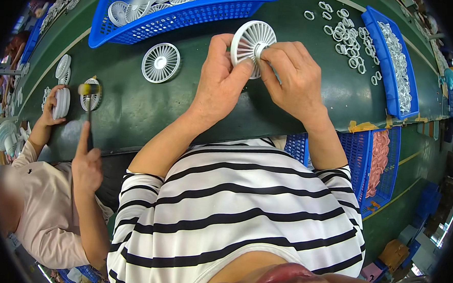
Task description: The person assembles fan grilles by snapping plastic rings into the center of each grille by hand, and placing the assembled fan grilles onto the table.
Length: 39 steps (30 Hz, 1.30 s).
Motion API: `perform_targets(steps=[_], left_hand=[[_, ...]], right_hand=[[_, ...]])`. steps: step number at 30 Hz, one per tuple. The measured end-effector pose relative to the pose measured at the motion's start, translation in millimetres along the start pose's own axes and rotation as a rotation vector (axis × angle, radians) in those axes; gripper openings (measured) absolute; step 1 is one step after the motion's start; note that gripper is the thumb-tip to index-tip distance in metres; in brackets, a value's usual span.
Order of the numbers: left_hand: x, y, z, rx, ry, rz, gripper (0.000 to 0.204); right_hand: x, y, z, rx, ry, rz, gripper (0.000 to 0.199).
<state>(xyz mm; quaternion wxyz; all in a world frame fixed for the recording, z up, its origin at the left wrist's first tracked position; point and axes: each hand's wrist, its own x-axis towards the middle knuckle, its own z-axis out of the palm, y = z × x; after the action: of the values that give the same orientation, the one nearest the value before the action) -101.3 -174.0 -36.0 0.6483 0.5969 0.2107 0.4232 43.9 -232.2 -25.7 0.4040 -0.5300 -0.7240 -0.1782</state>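
Observation:
Above the table's near edge, my left hand [220,82] is closed on the rim of a round white fan grille [246,35], which is tilted up with its ribs facing right. My right hand [291,75] pinches a small white ring [260,49] against the hub of that grille. My fingertips partly cover both ring and hub. Another white grille [161,63] lies flat on the green table to the left of my hands.
A blue basket [187,17] of white grilles stands at the far side. Loose white rings [340,32] lie at right beside a blue tray [405,107] of rings. Pink parts [378,165] fill a lower crate. At left, a co-worker's hand [87,170] swings a yellow-headed mallet [88,89] over a grille.

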Motion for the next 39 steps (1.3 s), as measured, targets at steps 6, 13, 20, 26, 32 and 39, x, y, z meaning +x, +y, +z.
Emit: perform_targets(steps=[6, 13, 20, 26, 32, 39], left_hand=[[-2, -16, -3, 0.147, 0.025, -0.012, 0.019], [5, -11, 13, -0.115, 0.044, -0.036, 0.033], [5, -2, -4, -0.232, -0.112, -0.268, 0.041], [-9, -1, -1, -0.16, -0.038, -0.369, 0.035], [-13, 1, 5, -0.016, -0.093, -0.095, 0.039], [-19, 1, 2, 0.026, -0.123, -0.061, 0.037]], right_hand=[[-9, -16, 8, 0.022, -0.071, 0.202, 0.015], [-15, -21, 15, -0.03, 0.172, 0.455, 0.022], [-24, -7, -2, -0.035, 0.104, 0.155, 0.018], [-34, -16, -12, 0.003, 0.053, 0.123, 0.033], [-33, -20, -13, 0.519, 0.142, 0.568, 0.05], [-37, -19, -8, 0.842, -0.035, 0.713, 0.043]])
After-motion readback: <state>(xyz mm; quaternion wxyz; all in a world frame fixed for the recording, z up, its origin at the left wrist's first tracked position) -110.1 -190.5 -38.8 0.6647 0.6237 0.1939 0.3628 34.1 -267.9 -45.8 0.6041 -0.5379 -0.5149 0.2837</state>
